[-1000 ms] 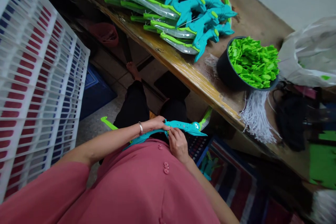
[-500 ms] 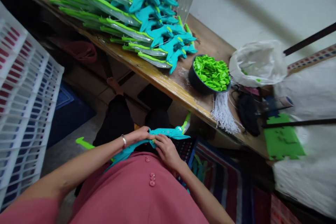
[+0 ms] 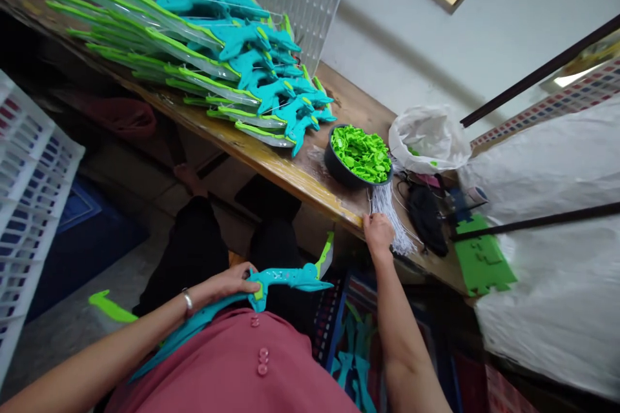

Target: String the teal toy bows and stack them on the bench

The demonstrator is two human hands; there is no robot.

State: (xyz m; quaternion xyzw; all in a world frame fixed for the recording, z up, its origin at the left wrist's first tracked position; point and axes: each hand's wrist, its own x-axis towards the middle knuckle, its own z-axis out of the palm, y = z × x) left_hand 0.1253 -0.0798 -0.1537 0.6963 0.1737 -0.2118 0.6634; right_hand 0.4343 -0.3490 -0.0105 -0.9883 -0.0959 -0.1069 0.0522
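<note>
A teal toy bow (image 3: 290,277) with lime-green tips lies across my lap, and my left hand (image 3: 232,284) is wrapped round its middle, thumb beside a small green piece. My right hand (image 3: 379,232) is at the front edge of the wooden table, its fingers closed at a bundle of white strings (image 3: 394,222); whether a string is between them is too small to tell. Just behind that hand stands a black bowl (image 3: 341,171) heaped with small lime-green pieces (image 3: 362,153).
Many teal and green bows (image 3: 232,71) are piled on the table (image 3: 310,187). Behind the strings sit a white plastic bag (image 3: 429,142) and a green foam mat (image 3: 484,255). A white crate (image 3: 39,206) stands at left; a blue crate (image 3: 356,342) holds more teal parts.
My right hand has left the bow and reached forward and right to the strings at the table edge. My left hand keeps hold of the bow. The view has shifted.
</note>
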